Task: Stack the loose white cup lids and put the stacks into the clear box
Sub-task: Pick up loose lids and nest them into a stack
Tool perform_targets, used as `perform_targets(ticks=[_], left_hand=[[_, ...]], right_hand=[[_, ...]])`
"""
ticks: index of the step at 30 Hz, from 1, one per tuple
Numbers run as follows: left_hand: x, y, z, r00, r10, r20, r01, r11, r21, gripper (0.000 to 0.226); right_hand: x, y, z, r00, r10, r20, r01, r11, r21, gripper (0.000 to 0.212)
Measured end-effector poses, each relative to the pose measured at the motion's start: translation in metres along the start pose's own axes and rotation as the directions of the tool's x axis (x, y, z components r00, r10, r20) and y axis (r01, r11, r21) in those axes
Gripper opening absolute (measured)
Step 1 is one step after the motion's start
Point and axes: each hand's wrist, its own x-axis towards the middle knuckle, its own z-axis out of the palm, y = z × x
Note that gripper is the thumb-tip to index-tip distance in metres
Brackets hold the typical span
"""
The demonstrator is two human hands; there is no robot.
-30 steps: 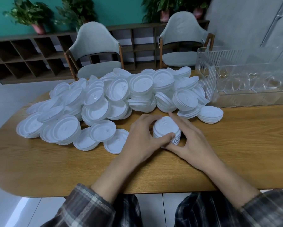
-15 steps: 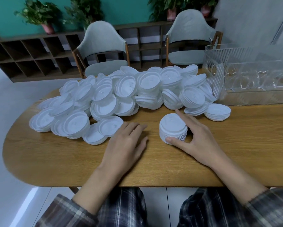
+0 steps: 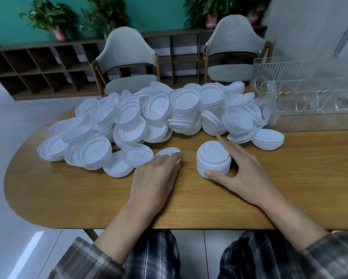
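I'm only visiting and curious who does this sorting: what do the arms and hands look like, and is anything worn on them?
A person works bare-handed: the left hand and right hand show no gloves, rings or watch. The forearms are uncovered. The left sleeve and right sleeve, ending well above the wrists, are checked fabric in dark grey, brown and pale lines.
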Motion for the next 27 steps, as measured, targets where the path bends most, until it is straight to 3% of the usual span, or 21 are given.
perform_targets(ticks=[5, 11, 15, 19, 20, 23, 27], left_hand=[[0.017, 0.010, -0.002, 0.979, -0.205, 0.015, 0.194, 0.896, -0.399, 0.043], [0.034, 0.024, -0.005, 0.924, -0.380, 0.032, 0.319, 0.724, -0.612, 0.047], [0.043, 0.028, -0.006, 0.863, -0.495, 0.100, 0.372, 0.489, -0.789, 0.047], [0.050, 0.035, -0.002, 0.833, -0.495, 0.246, 0.431, 0.302, -0.850, 0.046], [0.049, 0.037, 0.000, 0.835, -0.478, 0.273, 0.445, 0.293, -0.846, 0.044], [0.044, 0.042, 0.011, 0.864, -0.429, 0.263, 0.455, 0.440, -0.774, 0.035], [0.035, 0.044, 0.023, 0.866, -0.421, 0.270, 0.472, 0.510, -0.719, 0.028]], right_hand=[[0.000, 0.001, 0.001, 1.000, -0.016, -0.008, 0.016, 1.000, -0.016, 0.094], [0.001, 0.003, 0.001, 0.999, -0.009, -0.046, 0.010, 1.000, 0.011, 0.093], [0.001, 0.004, 0.001, 0.999, -0.017, -0.046, 0.018, 1.000, 0.021, 0.094], [0.002, 0.003, -0.001, 0.999, -0.025, -0.042, 0.026, 0.999, 0.021, 0.096], [0.002, 0.002, -0.001, 0.999, -0.028, -0.042, 0.029, 0.999, 0.023, 0.096], [0.002, 0.001, -0.001, 0.998, -0.046, -0.043, 0.048, 0.998, 0.040, 0.095], [0.001, 0.001, 0.000, 0.998, -0.045, -0.053, 0.048, 0.997, 0.057, 0.096]])
